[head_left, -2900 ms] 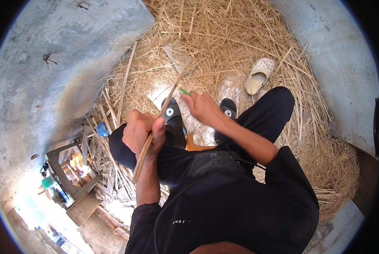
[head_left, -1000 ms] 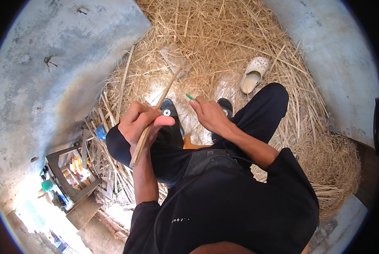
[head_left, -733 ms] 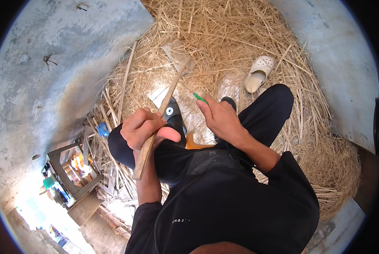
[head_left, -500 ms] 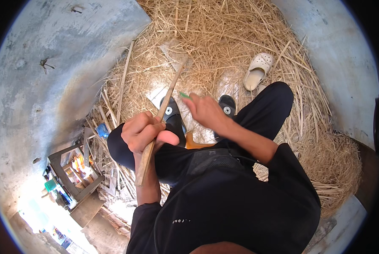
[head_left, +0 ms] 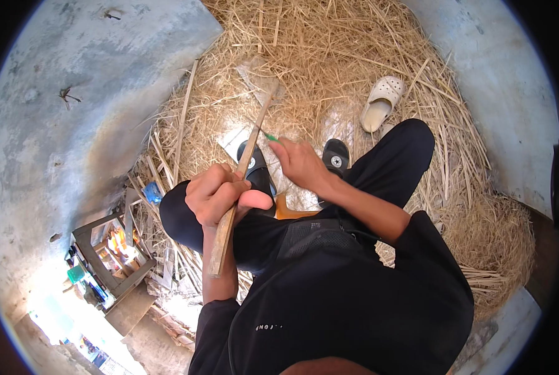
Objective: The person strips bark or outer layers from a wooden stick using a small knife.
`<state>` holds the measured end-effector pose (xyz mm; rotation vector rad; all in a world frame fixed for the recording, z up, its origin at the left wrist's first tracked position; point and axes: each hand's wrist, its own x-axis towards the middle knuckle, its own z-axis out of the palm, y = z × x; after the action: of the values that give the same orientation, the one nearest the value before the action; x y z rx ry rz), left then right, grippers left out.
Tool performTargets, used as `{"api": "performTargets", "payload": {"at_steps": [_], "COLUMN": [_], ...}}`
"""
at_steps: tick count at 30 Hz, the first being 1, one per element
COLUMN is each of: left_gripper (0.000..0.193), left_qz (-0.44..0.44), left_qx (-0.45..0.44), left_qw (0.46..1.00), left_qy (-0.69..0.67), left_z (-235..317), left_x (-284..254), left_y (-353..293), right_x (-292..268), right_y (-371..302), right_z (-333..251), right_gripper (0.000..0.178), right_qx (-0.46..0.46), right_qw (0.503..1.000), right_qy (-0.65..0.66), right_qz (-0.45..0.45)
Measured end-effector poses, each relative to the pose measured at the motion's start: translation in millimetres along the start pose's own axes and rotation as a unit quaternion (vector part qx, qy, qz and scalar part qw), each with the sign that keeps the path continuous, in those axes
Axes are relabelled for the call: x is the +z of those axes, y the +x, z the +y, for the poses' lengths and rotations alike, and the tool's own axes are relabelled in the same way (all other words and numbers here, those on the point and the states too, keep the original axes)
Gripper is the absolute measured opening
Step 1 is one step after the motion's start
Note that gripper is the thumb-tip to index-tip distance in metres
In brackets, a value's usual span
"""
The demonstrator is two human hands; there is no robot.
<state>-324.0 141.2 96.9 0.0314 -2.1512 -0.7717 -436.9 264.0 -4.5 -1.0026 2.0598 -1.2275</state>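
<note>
My left hand (head_left: pixel 220 197) is wrapped around a long flat wooden strip (head_left: pixel 249 150) that slants from my left forearm up over the straw. My right hand (head_left: pixel 299 161) grips a small tool with a green tip (head_left: pixel 271 137) and holds that tip against the strip's upper part. Both hands sit above my knees in black trousers. Below them my feet wear black slippers (head_left: pixel 336 156).
A thick bed of straw (head_left: pixel 329 56) covers the ground ahead, on a grey concrete floor (head_left: pixel 73 94). A white clog (head_left: pixel 379 103) lies at the right on the straw. Loose bamboo slats (head_left: pixel 183 125) lie at left. A small wooden stool (head_left: pixel 111 256) with colourful items stands lower left.
My right hand has shifted back and forth along the strip, its green-tipped tool now touching the strip higher up. The left hand kept its grip, tilting the strip slightly.
</note>
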Motion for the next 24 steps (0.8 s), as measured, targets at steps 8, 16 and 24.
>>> {"api": "performTargets", "payload": {"at_steps": [8,16,24], "left_gripper": [0.056,0.056,0.053], "left_qz": [0.042,0.093,0.101], "left_qx": [-0.026,-0.036,-0.026], "left_qw": [0.998,0.993,0.993], "left_qy": [0.032,0.06,0.049], "left_z": [0,-4,-4], "left_x": [2,2,4], "left_y": [5,0,6], "right_x": [2,12,9], "right_y": [42,15,54], "right_z": [39,5,49], "right_gripper": [0.043,0.038,0.055], "right_qx": [0.026,-0.047,0.021], "right_qw": [0.998,0.999,0.993], "right_qy": [-0.047,-0.008,-0.117], "right_qz": [0.013,0.015,-0.001]}}
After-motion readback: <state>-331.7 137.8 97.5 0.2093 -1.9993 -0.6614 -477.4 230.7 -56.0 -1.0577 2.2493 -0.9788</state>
